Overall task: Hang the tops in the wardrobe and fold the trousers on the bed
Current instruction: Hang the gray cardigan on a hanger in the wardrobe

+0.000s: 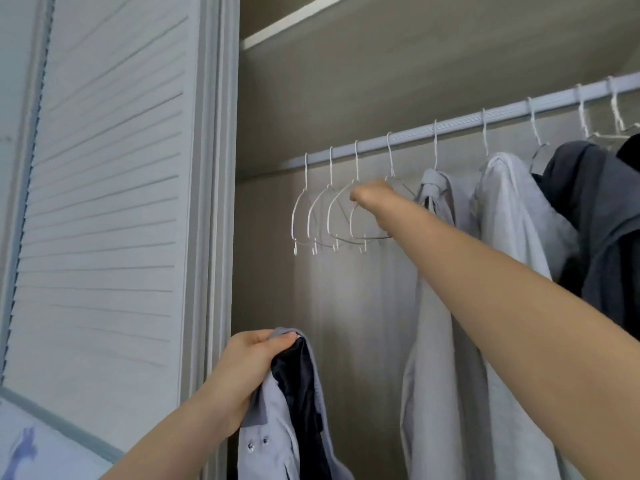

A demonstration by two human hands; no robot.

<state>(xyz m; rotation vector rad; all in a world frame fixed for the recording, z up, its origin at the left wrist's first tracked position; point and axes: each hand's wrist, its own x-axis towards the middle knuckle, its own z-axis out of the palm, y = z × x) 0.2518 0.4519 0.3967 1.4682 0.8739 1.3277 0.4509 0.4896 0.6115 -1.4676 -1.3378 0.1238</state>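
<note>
1. Tops are the matter in hand: a pale blue shirt (pixel 273 420) bunched together with a dark garment (pixel 298 382) is hanging from the left hand (pixel 247 372), low in the wardrobe opening and just beside the door frame.
2. That left hand is gripping the bunched cloth, its fingers curling over the top fold and its thumb pressing in from the near side.
3. The right hand (pixel 372 199) is reaching up with the arm stretched out, fingers curling round the wire of an empty hanger (pixel 356 216) just below its hook.
4. Four empty white wire hangers (pixel 301 216) are hanging close together at the left end of the rail (pixel 460 124); the one being held is among them, and its lower wire is sitting tilted against its neighbours.
5. Further right on the rail, a light grey shirt (pixel 436 306) is hanging just beside the reaching forearm, then a white shirt (pixel 512 209), then a dark grey top (pixel 595 209), each on its own hanger.
6. More hangers are hooking over the rail at the far right edge.
7. A louvred door (pixel 104 202) is standing to the left of the opening, and a shelf (pixel 294 26) is running above the rail.
</note>
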